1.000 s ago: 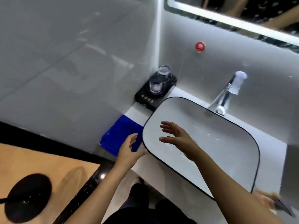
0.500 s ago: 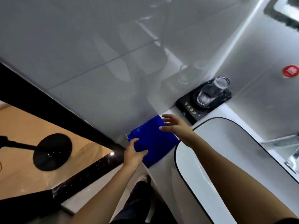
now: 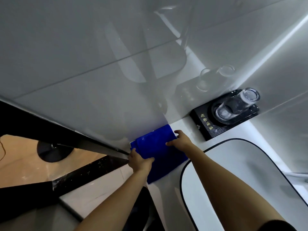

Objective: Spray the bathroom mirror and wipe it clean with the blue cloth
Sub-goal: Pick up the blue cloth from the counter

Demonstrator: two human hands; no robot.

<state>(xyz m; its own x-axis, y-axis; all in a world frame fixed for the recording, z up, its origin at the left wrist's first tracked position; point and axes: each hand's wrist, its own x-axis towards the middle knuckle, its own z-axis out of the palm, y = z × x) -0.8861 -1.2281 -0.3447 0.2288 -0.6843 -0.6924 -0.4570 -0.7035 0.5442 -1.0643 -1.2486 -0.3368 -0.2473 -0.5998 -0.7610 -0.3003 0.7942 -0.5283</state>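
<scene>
step: picking up blue cloth point(image 3: 158, 147), folded on counter point(image 3: 186, 129) between wall and sink point(image 3: 233, 180) | left hand point(image 3: 139, 161) grips near-left edge, thumb on top | right hand point(image 3: 180, 140) pinches far-right edge | both arms extended forward | next: lift cloth clear; spray bottle and mirror out of view
</scene>
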